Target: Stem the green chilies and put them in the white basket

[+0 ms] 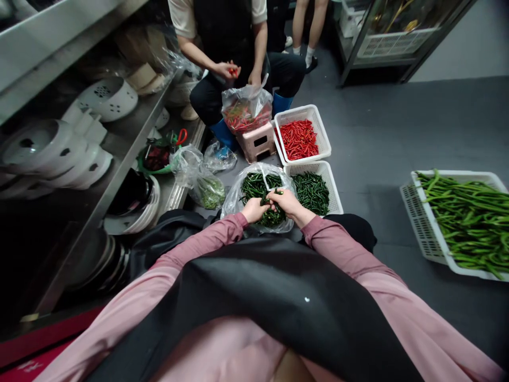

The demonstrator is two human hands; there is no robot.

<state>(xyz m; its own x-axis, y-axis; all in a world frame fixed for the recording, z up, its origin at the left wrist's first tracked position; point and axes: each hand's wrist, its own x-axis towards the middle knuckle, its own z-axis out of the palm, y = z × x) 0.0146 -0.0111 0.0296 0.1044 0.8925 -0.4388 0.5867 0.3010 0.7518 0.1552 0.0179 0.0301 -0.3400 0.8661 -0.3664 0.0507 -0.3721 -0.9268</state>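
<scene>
Green chili peppers (264, 201) are held above the open mouth of a clear plastic bag (231, 202), between the left hand (254, 210) and the right hand (287, 202). More of the same peppers are heaped in the bag, directly beneath the hands, and a further layer is spread in a white plastic basket (336, 193) just beside it on the right. The handling is judged to be partway through: a good share is already gathered in the basket, while a large share is left in the bag; whether the two lots differ cannot be made out. The left fingers are closed around a small bunch, and the right thumb and fingers are pinched onto it, close to the left fingertips. The long axes of the held peppers seem to be laid slantwise, from the left hand toward the far right; which ends bear stems cannot be told. In the bag and basket, the peppers are pointed in many directions.
</scene>
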